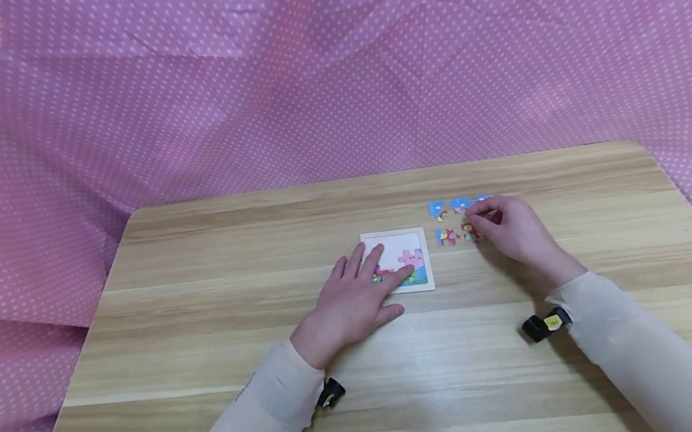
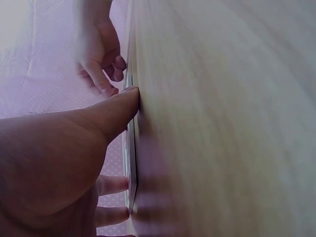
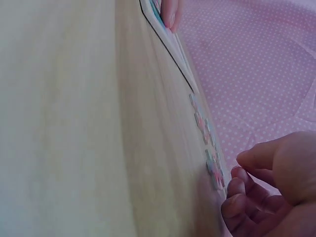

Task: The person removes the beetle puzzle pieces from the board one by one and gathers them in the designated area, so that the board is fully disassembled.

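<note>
A white-rimmed puzzle board (image 1: 430,274) lies on the table, partly filled along its lower and right parts. My left hand (image 1: 352,303) rests across it with fingers spread, hiding its left and lower portions. A pink puzzle piece (image 1: 412,258) sits in the board at the right. My right hand (image 1: 518,229) hovers over loose puzzle pieces right of the board, fingers loosely bent, thumb near the index finger. No piece shows between them in the right wrist view. A blue-topped puzzle piece (image 1: 437,209) and a red-and-blue puzzle piece (image 1: 447,236) lie by the fingertips.
The loose pieces lie in two rough rows, some partly covered by the right hand. A light wooden table (image 1: 215,293) extends around the board. Behind it hangs a pink dotted cloth (image 1: 333,90). Each wrist wears a small black camera (image 1: 536,328).
</note>
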A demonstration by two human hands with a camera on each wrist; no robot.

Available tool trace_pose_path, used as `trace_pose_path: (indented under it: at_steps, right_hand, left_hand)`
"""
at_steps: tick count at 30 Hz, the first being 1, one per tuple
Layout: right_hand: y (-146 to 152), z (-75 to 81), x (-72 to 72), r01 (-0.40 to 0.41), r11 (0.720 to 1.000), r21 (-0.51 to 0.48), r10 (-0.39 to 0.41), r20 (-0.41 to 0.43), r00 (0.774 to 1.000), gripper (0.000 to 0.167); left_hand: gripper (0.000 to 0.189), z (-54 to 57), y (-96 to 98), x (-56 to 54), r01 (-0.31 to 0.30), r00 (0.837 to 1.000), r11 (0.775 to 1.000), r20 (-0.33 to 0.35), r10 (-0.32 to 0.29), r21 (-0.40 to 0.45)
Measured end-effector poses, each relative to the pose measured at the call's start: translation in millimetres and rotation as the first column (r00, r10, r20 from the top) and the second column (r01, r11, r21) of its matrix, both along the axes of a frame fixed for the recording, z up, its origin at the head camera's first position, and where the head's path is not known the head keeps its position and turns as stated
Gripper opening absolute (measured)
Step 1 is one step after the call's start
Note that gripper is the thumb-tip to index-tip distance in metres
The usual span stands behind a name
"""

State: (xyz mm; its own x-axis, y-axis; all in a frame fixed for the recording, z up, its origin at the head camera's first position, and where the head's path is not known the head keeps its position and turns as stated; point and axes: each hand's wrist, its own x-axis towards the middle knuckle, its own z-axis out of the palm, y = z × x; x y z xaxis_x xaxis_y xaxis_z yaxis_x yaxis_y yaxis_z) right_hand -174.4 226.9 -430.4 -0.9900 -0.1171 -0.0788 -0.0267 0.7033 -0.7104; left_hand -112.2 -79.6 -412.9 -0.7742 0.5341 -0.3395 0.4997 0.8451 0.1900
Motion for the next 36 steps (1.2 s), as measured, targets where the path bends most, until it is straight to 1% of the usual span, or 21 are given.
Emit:
trace_pose_path:
  at_steps: [6, 12, 16, 23, 26, 29, 31, 36]
  right_hand:
    - [-5.2, 5.5, 6.3, -0.017, 0.999, -0.038, 0.017, 0.004, 1.000, 0.024]
    - [-13.9, 10.7, 10.3, -0.044, 0.998, -0.054, 0.044, 0.011, 0.999, 0.024]
    - [-18.8, 10.5, 11.7, -0.067, 0.995, -0.074, 0.068, 0.014, 0.998, 0.023]
    - [-29.0, 7.7, 13.4, -0.117, 0.990, -0.078, 0.116, -0.020, 0.993, 0.019]
    - [-35.0, 8.9, 14.0, -0.128, 0.987, -0.092, 0.127, -0.014, 0.992, 0.019]
    - [-41.2, 10.4, 14.9, -0.132, 0.985, -0.111, 0.134, 0.010, 0.991, 0.020]
    - [-45.0, 10.9, 15.1, -0.142, 0.984, -0.110, 0.144, 0.010, 0.989, 0.020]
    - [-54.4, 9.6, 14.8, -0.181, 0.981, -0.075, 0.180, -0.025, 0.983, 0.019]
  left_hand:
    - [0.065, -1.6, 0.4, -0.8, 0.006, 1.000, 1.000, -0.006, -0.006, -0.005]
    - [0.061, -1.3, -0.1, -0.4, 0.003, 1.000, 1.000, -0.005, -0.003, -0.003]
    - [0.059, -0.4, 0.3, -0.1, 0.000, 1.000, 1.000, 0.003, 0.000, -0.004]
    - [0.058, 0.8, 0.8, 0.3, -0.002, 1.000, 1.000, 0.013, 0.002, -0.005]
    - [0.059, 1.0, 0.6, 0.5, -0.004, 1.000, 1.000, 0.015, 0.004, -0.001]
    - [0.059, 0.3, 0.5, 0.5, -0.004, 1.000, 1.000, 0.015, 0.004, -0.001]
    - [0.059, -0.6, 0.5, 0.3, -0.004, 1.000, 1.000, 0.014, 0.004, -0.003]
    - [0.060, -1.4, 0.6, -0.1, -0.002, 1.000, 1.000, 0.013, 0.002, -0.006]
